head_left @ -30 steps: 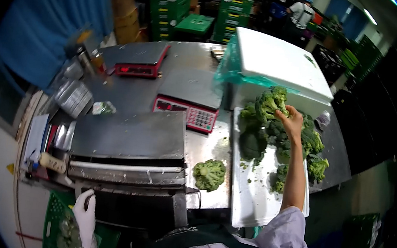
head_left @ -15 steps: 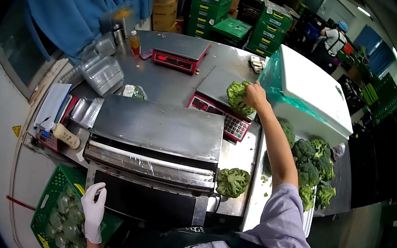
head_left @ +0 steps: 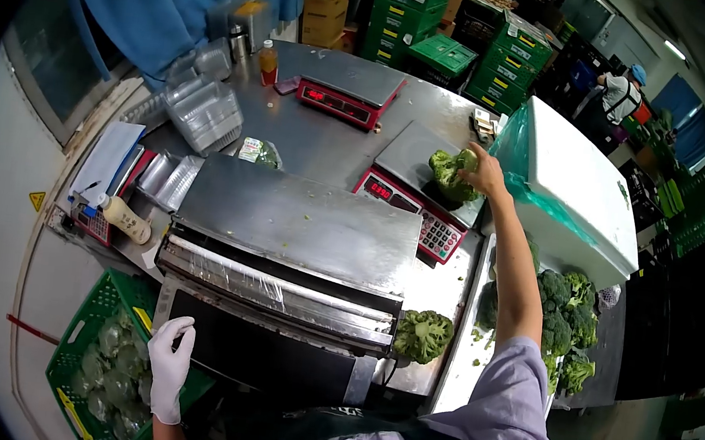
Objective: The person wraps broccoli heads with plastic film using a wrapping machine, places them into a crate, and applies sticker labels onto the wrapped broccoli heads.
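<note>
My right hand (head_left: 486, 173), bare, has its fingers closed on a broccoli head (head_left: 451, 177) at the front right of a red-cased scale (head_left: 420, 215), whose red digits are lit. The broccoli appears to rest on the scale's metal plate. Another broccoli head (head_left: 424, 336) lies beside the right end of the wrapping machine (head_left: 291, 222), which has clear film along its rollers. My left hand (head_left: 169, 364), in a white glove, hovers by the machine's dark front plate, over the edge of a green crate (head_left: 94, 312). Its fingers are loosely curled, apart from the thumb, with nothing visible in them.
Several broccoli heads (head_left: 563, 314) are piled on the right beside a white foam box (head_left: 578, 185). A second scale (head_left: 345, 97), a drink bottle (head_left: 269, 63) and clear plastic trays (head_left: 204, 112) stand farther back. Wrapped produce (head_left: 114, 367) fills the crate. A co-worker (head_left: 614, 102) is in the far right background.
The view has shifted, so the table appears farther right. The broccoli in my right hand looks turned and lower on the scale plate, and the scale's digits now show brightly. My left hand stays by the crate.
</note>
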Tool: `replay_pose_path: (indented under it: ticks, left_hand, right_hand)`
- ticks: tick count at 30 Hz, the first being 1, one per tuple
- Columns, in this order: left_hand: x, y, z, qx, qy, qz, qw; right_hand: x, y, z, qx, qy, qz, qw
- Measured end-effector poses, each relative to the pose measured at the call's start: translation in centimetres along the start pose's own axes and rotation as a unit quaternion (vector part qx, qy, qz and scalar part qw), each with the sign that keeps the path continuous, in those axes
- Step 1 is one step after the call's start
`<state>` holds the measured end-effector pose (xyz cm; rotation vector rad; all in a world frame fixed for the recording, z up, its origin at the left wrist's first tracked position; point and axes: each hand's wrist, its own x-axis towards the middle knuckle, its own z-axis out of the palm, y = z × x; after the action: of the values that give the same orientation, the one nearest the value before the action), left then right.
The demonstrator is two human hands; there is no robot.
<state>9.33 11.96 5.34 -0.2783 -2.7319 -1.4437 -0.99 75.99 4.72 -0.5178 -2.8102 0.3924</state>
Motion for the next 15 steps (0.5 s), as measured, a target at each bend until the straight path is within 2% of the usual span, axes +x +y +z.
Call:
replay_pose_path:
  ticks: [4, 6, 10, 15]
  left_hand:
    - [-0.3, -0.1, -0.4, 0.048, 0.011, 0.032, 0.998]
    - [-0.7, 0.3, -0.7, 0.047, 0.021, 0.024, 0.998]
    - [-1.3, 0.4, -1.3, 0.038, 0.038, 0.003, 0.999]
    - [-1.9, -0.9, -2.2, 0.03, 0.057, 0.003, 0.998]
  right_hand:
    - [1.3, 0.4, 1.5, -0.014, 0.062, -0.035, 0.997]
    - [2.1, 0.8, 2.4, 0.018, 0.022, 0.024, 0.999]
    - [2.3, 0.7, 3.0, 0.019, 0.062, 0.026, 0.998]
    - [1.2, -5.3, 1.4, 0.047, 0.116, -0.024, 0.992]
